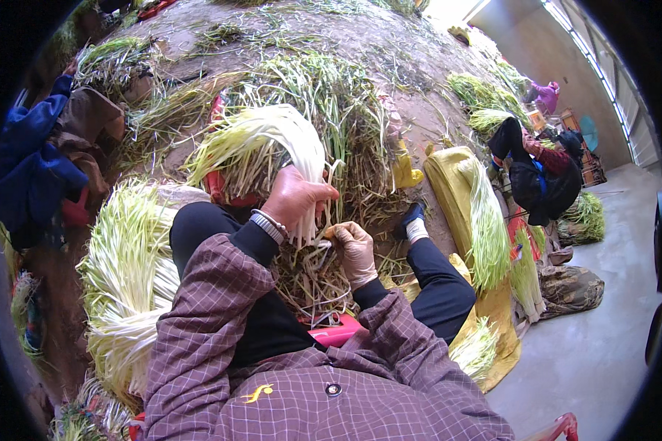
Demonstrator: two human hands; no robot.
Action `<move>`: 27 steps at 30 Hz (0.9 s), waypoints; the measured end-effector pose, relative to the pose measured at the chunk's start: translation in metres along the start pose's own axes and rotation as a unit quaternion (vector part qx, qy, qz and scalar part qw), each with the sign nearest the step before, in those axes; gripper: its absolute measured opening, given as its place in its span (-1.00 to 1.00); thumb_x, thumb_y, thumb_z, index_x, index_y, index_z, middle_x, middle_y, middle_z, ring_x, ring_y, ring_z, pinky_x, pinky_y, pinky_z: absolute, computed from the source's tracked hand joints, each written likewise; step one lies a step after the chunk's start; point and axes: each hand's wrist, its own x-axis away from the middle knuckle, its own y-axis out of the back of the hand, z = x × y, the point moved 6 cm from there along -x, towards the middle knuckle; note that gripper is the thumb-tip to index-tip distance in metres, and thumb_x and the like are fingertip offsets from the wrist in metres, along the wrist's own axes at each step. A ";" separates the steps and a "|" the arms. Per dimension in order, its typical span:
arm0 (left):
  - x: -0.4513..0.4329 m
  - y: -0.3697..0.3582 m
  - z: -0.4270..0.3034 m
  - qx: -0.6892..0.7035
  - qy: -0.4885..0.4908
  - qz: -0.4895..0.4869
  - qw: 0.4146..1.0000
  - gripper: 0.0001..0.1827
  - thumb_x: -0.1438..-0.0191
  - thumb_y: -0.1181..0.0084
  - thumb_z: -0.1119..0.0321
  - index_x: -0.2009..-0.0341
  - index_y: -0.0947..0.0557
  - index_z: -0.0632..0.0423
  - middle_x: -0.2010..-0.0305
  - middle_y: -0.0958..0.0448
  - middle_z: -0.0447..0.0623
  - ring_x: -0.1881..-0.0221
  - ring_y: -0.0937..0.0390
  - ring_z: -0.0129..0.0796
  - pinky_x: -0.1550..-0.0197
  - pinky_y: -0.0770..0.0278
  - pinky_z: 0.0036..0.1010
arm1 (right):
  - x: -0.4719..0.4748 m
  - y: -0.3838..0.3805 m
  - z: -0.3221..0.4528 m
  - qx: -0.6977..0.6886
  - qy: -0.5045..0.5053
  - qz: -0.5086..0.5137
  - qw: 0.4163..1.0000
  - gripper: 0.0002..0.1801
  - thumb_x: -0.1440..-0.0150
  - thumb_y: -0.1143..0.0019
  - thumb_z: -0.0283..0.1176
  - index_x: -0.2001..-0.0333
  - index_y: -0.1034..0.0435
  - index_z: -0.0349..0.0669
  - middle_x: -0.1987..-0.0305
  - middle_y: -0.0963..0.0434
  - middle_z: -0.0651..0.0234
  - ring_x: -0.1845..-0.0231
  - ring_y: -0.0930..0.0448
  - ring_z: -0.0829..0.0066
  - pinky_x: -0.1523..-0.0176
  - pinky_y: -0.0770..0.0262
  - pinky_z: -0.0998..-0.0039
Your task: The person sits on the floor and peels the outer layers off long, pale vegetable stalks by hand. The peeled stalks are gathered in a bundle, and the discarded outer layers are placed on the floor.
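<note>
My left hand (295, 198), bare and with a pale bracelet at its wrist, grips a bunch of chive-like stalks (303, 140). Their white stems point down below my fist, and the yellow-green leaves arch over to the left. Close to the stem ends is my right hand (356, 253), in a thin pale glove with orange at the fingertip. Its thumb and finger pinch together at a thin pale strand (332, 182) beside the bunch. Under both hands lie loose trimmings (314, 275). A larger heap of green stalks (331, 105) stands just beyond.
Cleaned pale stalks (132, 275) are piled at my left. To the right, more stalks (482, 220) rest on yellow sacking (447, 193). A red plastic stool (336, 331) shows between my legs. People sit at left (38, 160) and right (546, 171).
</note>
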 end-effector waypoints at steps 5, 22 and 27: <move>-0.004 -0.003 0.007 0.015 0.015 0.021 1.000 -0.86 0.09 -0.26 0.57 0.38 -0.59 0.27 0.50 -0.58 0.02 0.64 -0.47 -0.47 0.62 -0.44 -0.57 | -0.001 0.005 0.036 0.105 0.126 -0.023 0.986 -0.82 -0.21 -0.16 -0.34 0.24 -0.51 -0.23 0.43 -0.53 0.56 0.51 -0.34 0.82 0.42 -0.25 0.73; -0.005 -0.003 0.005 0.023 0.023 0.001 0.999 -0.79 0.09 -0.31 0.52 0.33 -0.58 0.23 0.51 -0.58 -0.03 0.66 -0.46 -0.51 0.64 -0.41 -0.59 | 0.031 -0.019 0.020 0.060 -0.020 0.125 0.990 -0.80 -0.28 -0.01 -0.39 0.19 -0.48 -0.31 0.37 -0.56 0.50 0.56 -0.30 0.83 0.46 -0.19 0.74; -0.003 -0.004 0.011 0.034 0.037 0.000 0.999 -0.77 0.06 -0.32 0.47 0.29 -0.58 0.22 0.50 -0.56 -0.07 0.65 -0.44 -0.52 0.63 -0.42 -0.57 | 0.034 -0.010 0.026 0.073 -0.006 0.121 0.990 -0.83 -0.26 -0.05 -0.37 0.24 -0.48 -0.24 0.42 -0.58 0.46 0.69 -0.25 0.85 0.59 -0.09 0.75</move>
